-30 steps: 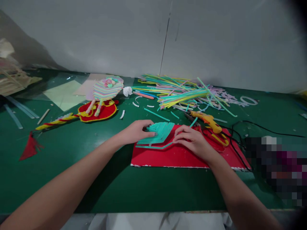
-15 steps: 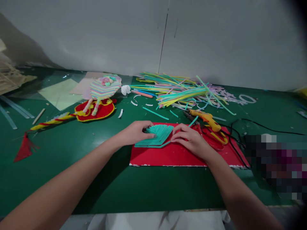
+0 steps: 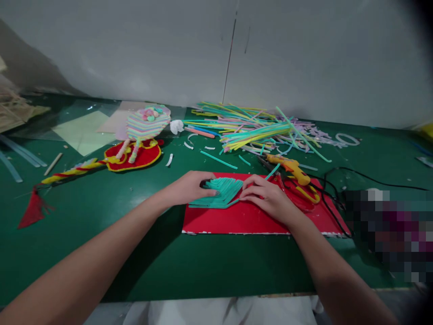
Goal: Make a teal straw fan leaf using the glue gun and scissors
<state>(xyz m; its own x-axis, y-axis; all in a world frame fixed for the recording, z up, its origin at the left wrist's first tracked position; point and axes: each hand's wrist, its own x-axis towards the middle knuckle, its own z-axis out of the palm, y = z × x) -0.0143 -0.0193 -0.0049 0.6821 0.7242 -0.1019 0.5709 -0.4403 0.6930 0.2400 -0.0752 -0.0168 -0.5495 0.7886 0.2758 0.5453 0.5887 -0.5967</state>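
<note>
On a red board (image 3: 213, 223) lies a flat, leaf-like piece of teal pipe cleaners (image 3: 225, 192), its rows folded side by side. My left hand (image 3: 194, 188) grips it from the left, thumb on top and fingers around the far side. At the lower right edge my right hand (image 3: 262, 195) pinches the outer teal pipe cleaner, which runs along the bottom of the piece and bends up to the right. A teal end (image 3: 272, 172) sticks out beyond my right hand's knuckles.
A yellow glue gun (image 3: 292, 169) with a black cord and red-handled pliers lie on the board's right. Behind is a heap of coloured pipe cleaners (image 3: 257, 133). At left are a striped pipe-cleaner figure (image 3: 147, 126), a red shape with yellow edging (image 3: 152, 158) and a red tassel (image 3: 32, 210).
The outer pipe cleaner now lies closer against the bottom edge of the teal piece. My right hand has shifted very slightly left; my left hand keeps its grip.
</note>
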